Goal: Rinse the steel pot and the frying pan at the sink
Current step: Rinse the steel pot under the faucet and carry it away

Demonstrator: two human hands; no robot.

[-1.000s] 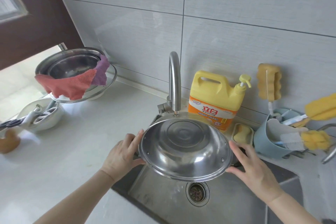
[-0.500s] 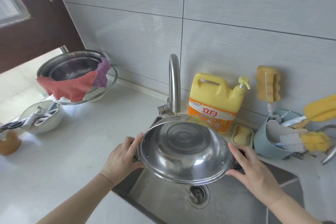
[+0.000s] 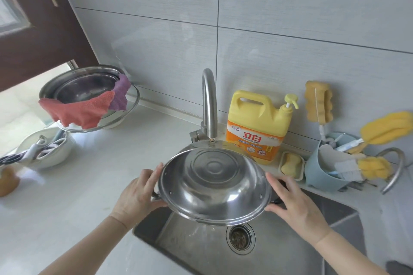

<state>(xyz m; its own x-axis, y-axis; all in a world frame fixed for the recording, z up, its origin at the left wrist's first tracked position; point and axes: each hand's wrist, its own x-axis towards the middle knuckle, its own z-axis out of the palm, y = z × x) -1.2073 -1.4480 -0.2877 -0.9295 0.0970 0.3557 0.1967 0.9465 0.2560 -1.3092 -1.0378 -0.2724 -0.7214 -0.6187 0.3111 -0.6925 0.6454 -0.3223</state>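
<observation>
The steel pot (image 3: 214, 182) is held over the sink (image 3: 201, 250), tilted with its open inside facing me and its far rim right under the tap (image 3: 209, 105). My left hand (image 3: 138, 194) grips the pot's left handle. My right hand (image 3: 292, 202) grips the right handle, whose black end shows below my fingers. No water visibly runs from the tap. A frying pan is not in view.
A yellow detergent jug (image 3: 257, 127) and a soap dish (image 3: 291, 164) stand behind the sink. A blue caddy (image 3: 324, 174) with brushes and sponges is at the right. Stacked steel bowls with a red cloth (image 3: 78, 111) and a white bowl (image 3: 42, 152) sit at the left.
The pot has tilted a little more toward me and stays under the tap. Both hands keep their hold on its handles.
</observation>
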